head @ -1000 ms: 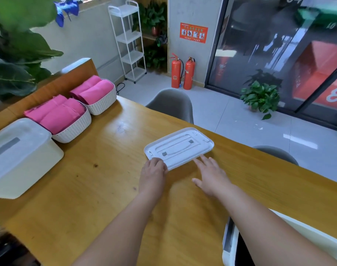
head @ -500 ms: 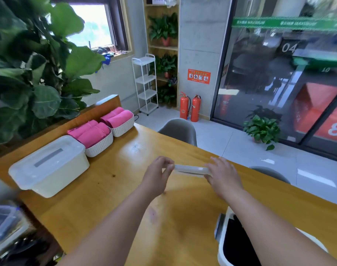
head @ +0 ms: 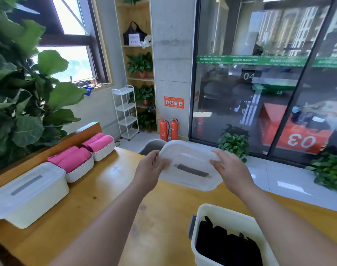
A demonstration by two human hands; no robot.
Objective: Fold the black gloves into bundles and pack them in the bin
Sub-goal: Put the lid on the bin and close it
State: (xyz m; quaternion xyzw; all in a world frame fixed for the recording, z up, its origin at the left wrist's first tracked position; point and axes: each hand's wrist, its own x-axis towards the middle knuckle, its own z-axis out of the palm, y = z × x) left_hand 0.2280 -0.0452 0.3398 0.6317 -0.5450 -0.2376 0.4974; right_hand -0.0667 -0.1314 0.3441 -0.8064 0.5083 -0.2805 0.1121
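Lifted off the worktop (head: 106, 198), the lid (head: 190, 166) now tilts toward the person, long axis left-right
Left hand (head: 149, 169) and right hand (head: 231, 169) each close their grip on one end; black gloves (head: 227, 246) lie in the bin (head: 227, 212) below; a lidded box (head: 27, 192) stands left

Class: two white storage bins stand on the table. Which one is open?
The near-right bin, showing black gloves inside; the left bin is lidded.

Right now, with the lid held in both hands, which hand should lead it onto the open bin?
Right. The right hand grips the lid on the side nearer the bin, which sits below that forearm; the left hand is farther off.
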